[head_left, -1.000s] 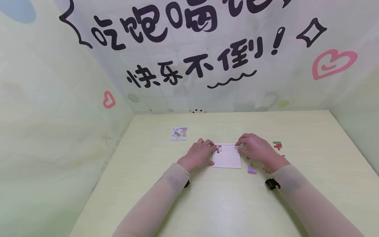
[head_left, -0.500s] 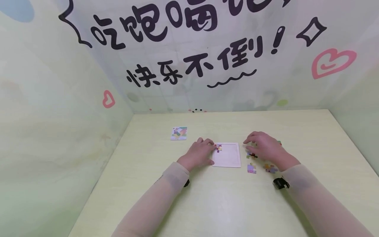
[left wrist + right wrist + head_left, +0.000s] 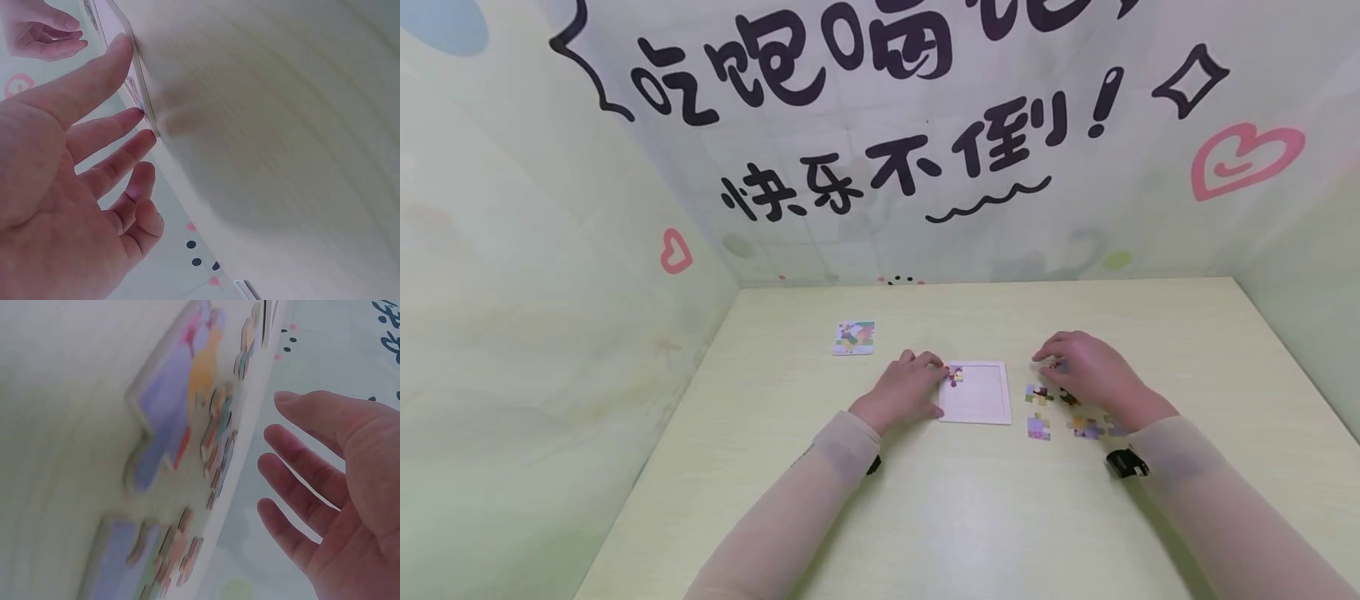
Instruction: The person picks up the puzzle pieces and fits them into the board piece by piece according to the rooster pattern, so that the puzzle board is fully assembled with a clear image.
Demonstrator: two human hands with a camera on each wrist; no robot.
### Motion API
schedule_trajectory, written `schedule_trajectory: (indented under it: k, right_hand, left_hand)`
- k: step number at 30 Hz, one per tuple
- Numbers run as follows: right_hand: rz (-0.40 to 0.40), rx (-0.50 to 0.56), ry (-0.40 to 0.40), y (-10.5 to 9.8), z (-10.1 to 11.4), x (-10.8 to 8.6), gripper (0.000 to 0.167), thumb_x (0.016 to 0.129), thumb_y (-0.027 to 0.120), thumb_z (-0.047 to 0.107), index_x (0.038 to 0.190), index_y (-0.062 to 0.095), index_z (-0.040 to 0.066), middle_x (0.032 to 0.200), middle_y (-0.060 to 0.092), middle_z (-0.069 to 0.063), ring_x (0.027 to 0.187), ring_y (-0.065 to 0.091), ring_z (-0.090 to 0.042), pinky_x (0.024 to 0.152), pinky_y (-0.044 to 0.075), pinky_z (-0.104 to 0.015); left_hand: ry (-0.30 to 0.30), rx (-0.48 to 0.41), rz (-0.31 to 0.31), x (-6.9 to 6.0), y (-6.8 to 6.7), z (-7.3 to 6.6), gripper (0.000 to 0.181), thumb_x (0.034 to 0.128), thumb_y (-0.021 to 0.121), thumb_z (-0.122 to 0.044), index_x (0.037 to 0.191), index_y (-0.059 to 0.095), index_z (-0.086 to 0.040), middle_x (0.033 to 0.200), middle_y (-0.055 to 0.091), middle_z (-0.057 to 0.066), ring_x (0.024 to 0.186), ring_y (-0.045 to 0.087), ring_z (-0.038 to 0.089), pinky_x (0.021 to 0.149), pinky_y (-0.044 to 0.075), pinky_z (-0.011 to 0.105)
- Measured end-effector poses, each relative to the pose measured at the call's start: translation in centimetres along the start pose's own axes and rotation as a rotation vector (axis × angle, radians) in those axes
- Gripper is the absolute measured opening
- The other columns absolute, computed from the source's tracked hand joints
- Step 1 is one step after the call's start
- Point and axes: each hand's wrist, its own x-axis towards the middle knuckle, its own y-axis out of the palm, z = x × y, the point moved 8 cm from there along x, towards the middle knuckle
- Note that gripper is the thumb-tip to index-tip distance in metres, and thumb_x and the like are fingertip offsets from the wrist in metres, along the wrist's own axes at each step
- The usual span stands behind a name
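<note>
In the head view, my left hand [image 3: 901, 392] rests along the left edge of a flat white puzzle tray [image 3: 981, 404]. The left wrist view shows its thumb and two nearly straight fingers touching the tray's rim [image 3: 142, 75]. One colourful jigsaw piece [image 3: 957, 375] lies in the tray's back left corner. Right of the tray, my right hand [image 3: 1093, 375] hovers over loose jigsaw pieces [image 3: 1039, 428], partly covering them. In the right wrist view its fingers are spread and hold nothing, apart from the purple and orange piece [image 3: 169, 394].
A square picture card [image 3: 853, 338] lies on the pale wooden table [image 3: 925, 517], behind and left of the tray. Several more pieces [image 3: 1084, 427] lie under and near the right wrist. Printed cloth walls [image 3: 850, 242] stand behind and at both sides.
My right hand has left the tray's back right corner and moved right, over the loose pieces, uncovering some nearer the tray. The left hand and the tray stay put.
</note>
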Motion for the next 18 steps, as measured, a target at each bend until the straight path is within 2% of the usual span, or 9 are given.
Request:
schedule_trajectory:
  k: [7, 18]
  right_hand:
    - [0.001, -0.007, 0.022, -0.5, -1.0, -0.4, 0.020, 0.092, 0.074, 0.012, 0.111, 0.079, 0.009, 0.118, 0.073, -0.015, 0.117, 0.063, -0.041, 0.101, 0.048, -0.061]
    - [0.052, -0.024, 0.068, -0.4, -3.1, -0.7, 0.018, 0.091, 0.074, 0.012, 0.108, 0.080, 0.013, 0.119, 0.072, -0.015, 0.116, 0.062, -0.041, 0.100, 0.048, -0.063]
  left_hand:
    - [0.002, 0.004, 0.000, 0.1, 0.2, 0.0, 0.074, 0.0885, 0.080, -0.047, 0.152, 0.054, -0.021, 0.154, 0.050, -0.003, 0.126, 0.048, 0.025, 0.101, 0.049, 0.039]
    - [-0.007, 0.009, 0.003, 0.2, 0.1, 0.0, 0.074, 0.0878, 0.080, -0.047, 0.152, 0.054, -0.020, 0.154, 0.050, -0.002, 0.126, 0.048, 0.024, 0.101, 0.049, 0.038]
